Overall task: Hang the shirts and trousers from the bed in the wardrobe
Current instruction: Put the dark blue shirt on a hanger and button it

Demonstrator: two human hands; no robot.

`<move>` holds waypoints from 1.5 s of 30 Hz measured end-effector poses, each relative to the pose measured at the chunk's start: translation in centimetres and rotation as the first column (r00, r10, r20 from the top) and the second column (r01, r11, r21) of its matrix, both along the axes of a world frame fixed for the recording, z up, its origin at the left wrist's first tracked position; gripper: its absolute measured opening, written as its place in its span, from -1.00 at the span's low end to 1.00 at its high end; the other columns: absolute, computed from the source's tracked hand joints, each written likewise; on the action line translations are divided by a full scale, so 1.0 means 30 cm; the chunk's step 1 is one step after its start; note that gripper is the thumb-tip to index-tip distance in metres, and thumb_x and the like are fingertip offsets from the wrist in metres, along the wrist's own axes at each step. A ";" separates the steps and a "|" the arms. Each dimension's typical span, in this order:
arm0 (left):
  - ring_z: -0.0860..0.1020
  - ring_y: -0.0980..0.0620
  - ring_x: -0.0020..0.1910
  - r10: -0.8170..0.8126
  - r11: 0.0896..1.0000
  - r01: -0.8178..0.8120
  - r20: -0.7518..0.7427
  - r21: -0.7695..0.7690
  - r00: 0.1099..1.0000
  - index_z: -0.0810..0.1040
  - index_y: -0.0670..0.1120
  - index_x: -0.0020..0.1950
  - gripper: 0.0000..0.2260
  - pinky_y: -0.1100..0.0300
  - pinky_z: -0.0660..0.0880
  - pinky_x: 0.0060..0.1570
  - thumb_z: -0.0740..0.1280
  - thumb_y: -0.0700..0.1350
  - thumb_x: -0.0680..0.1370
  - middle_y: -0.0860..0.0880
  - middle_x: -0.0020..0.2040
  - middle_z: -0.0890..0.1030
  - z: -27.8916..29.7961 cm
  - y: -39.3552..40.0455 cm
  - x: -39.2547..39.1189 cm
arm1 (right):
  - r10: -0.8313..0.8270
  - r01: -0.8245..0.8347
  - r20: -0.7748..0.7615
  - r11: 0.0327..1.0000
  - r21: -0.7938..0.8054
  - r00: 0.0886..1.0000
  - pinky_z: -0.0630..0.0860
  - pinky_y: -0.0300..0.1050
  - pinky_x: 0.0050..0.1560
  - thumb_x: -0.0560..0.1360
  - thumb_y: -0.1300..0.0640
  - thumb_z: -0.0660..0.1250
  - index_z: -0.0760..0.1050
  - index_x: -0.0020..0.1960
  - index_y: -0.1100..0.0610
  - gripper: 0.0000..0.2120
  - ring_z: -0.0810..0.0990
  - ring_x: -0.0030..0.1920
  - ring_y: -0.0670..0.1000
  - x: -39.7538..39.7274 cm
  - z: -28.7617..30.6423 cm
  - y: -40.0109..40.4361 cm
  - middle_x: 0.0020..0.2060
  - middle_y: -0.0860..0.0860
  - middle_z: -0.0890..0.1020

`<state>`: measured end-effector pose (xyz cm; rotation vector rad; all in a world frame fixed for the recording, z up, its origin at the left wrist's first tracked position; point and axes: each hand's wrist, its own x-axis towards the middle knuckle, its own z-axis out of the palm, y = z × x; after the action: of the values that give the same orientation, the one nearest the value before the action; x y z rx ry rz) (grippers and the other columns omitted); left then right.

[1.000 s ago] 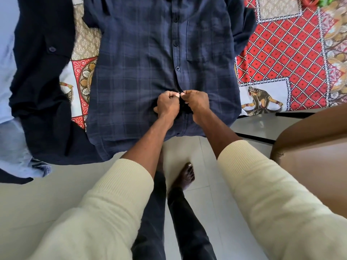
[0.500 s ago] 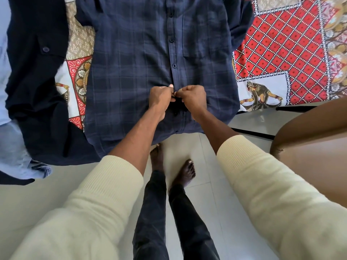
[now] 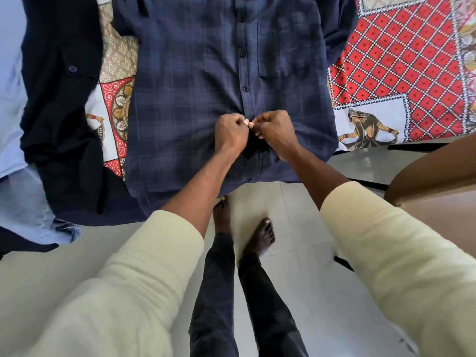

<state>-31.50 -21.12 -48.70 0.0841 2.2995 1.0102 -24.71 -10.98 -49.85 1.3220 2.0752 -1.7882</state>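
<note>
Plaid shirt [image 3: 185,104] lies flat on the bed [image 3: 401,60], hem over the edge. Left hand [image 3: 230,132] and right hand [image 3: 274,131] each pinch its placket, apparently working a button. Best to keep both edges aligned and taut.

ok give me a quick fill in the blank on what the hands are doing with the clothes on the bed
1. Both hands, the left hand and right hand, pinch the front of the ____ shirt.
2. The shirt's hem hangs over the edge of the ____.
3. Left of it lies a plain dark garment with one visible ____.
4. The bedsheet to the right is patterned mainly in ____.

Missing words: checked; bed; button; red
</note>
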 end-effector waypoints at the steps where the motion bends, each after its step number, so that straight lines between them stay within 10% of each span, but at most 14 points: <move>1: 0.42 0.10 -0.43 -0.065 0.998 0.064 -0.047 -0.021 0.997 0.58 -0.21 -0.28 -0.82 0.16 0.31 -0.39 0.32 -0.24 0.52 0.04 -0.42 0.50 0.004 -0.006 0.001 | 0.012 -0.012 0.007 1.000 -0.009 1.000 0.51 -0.05 -0.25 0.43 0.18 0.47 0.62 -0.29 0.12 -0.87 0.55 -0.35 -0.03 -0.008 -0.001 0.006 -0.38 0.07 0.63; 4: 0.53 -0.01 -0.30 -0.161 0.985 0.155 -0.093 -0.076 0.982 0.57 -0.10 -0.25 -0.83 0.18 0.33 -0.33 0.31 -0.20 0.54 -0.05 -0.27 0.61 0.011 -0.026 -0.018 | 0.221 -0.230 0.063 0.941 0.247 0.973 0.52 -0.04 -0.18 0.46 0.22 0.39 0.62 -0.21 0.14 -0.92 0.58 -0.24 0.01 -0.023 0.013 0.009 -0.24 0.08 0.65; 9: 0.60 -0.22 0.00 -0.278 0.947 0.236 -0.187 -0.219 0.942 0.66 -0.13 -0.05 -0.84 -0.02 0.52 -0.07 0.28 -0.14 0.55 -0.19 -0.04 0.68 0.006 -0.017 -0.049 | 0.695 -0.602 0.185 0.421 0.679 0.695 0.52 0.08 -0.14 0.46 0.24 0.20 0.59 -0.12 0.21 -0.82 0.57 -0.11 0.19 -0.027 0.009 0.026 -0.11 0.11 0.57; 12: 0.61 -0.21 -0.06 -0.271 0.958 0.236 -0.251 -0.164 0.929 0.64 -0.16 -0.06 -0.86 -0.02 0.49 -0.10 0.29 -0.18 0.57 -0.17 -0.11 0.68 -0.014 -0.030 -0.027 | 0.518 -0.529 0.201 0.625 0.574 0.831 0.48 0.04 -0.16 0.47 0.29 0.25 0.60 -0.12 0.24 -0.85 0.57 -0.09 0.19 -0.020 0.001 0.045 -0.11 0.13 0.58; 15: 0.63 -0.06 -0.15 -0.035 0.999 0.042 -0.226 0.027 0.973 0.62 -0.15 0.01 -0.87 0.07 0.54 -0.09 0.29 -0.23 0.55 -0.07 -0.15 0.69 -0.024 -0.084 0.027 | 0.027 -0.050 0.083 0.956 0.291 0.996 0.48 -0.09 -0.18 0.50 0.19 0.34 0.61 -0.20 0.15 -0.87 0.58 -0.19 0.03 0.023 0.031 0.010 -0.28 0.02 0.62; 23: 0.59 0.04 -0.03 0.072 0.993 -0.059 -0.130 0.102 0.989 0.64 -0.14 0.01 -0.77 0.24 0.51 0.05 0.27 -0.37 0.49 -0.06 -0.01 0.65 -0.057 -0.236 0.256 | 0.066 -0.077 0.040 0.881 0.467 0.997 0.36 -0.20 -0.10 0.46 0.04 0.46 0.49 -0.03 0.22 -0.73 0.47 -0.10 0.01 0.243 -0.018 -0.261 -0.06 0.07 0.50; 27: 0.55 0.14 -0.15 0.073 0.992 -0.064 -0.082 0.110 0.994 0.67 -0.15 0.07 -0.84 0.47 0.46 -0.07 0.36 -0.29 0.54 -0.04 0.00 0.58 -0.046 -0.206 0.248 | 0.059 -0.090 0.073 0.825 0.557 0.996 0.48 0.10 -0.06 0.51 0.12 0.36 0.46 0.01 0.23 -0.80 0.52 -0.10 0.17 0.235 -0.015 -0.285 -0.05 0.15 0.52; 34: 0.59 0.04 -0.12 0.110 0.994 -0.104 -0.151 0.042 0.982 0.69 -0.20 0.03 -0.83 0.35 0.48 -0.06 0.34 -0.32 0.52 -0.08 -0.05 0.62 -0.056 -0.180 0.251 | 0.055 -0.179 0.212 0.756 0.630 0.976 0.44 0.11 -0.05 0.57 -0.06 0.24 0.51 -0.03 0.22 -0.68 0.55 -0.11 0.20 0.188 0.017 -0.285 -0.06 0.16 0.56; 39: 0.60 0.03 -0.07 0.038 0.999 -0.034 -0.140 0.034 0.989 0.68 -0.18 0.05 -0.81 0.29 0.51 0.02 0.35 -0.32 0.50 -0.08 -0.01 0.62 -0.060 -0.192 0.246 | 0.148 -0.263 0.248 0.802 0.536 0.957 0.41 0.10 -0.02 0.57 0.17 0.19 0.46 0.07 0.27 -0.82 0.54 -0.02 0.27 0.160 0.022 -0.237 0.03 0.21 0.54; 45: 0.54 0.10 -0.20 0.077 0.996 -0.072 -0.108 0.052 0.991 0.70 -0.14 -0.01 -0.86 0.36 0.50 -0.12 0.51 -0.20 0.45 -0.04 -0.10 0.54 -0.075 -0.175 0.243 | -0.084 0.043 0.094 0.928 0.369 0.992 0.49 0.01 -0.01 0.48 0.27 0.28 0.58 -0.02 0.25 -0.86 0.55 -0.07 0.12 0.235 0.017 -0.240 -0.06 0.12 0.58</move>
<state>-24.22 -26.38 -50.96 0.0757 2.3936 1.1242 -17.67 -18.17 -49.33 1.5492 2.4116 -1.3529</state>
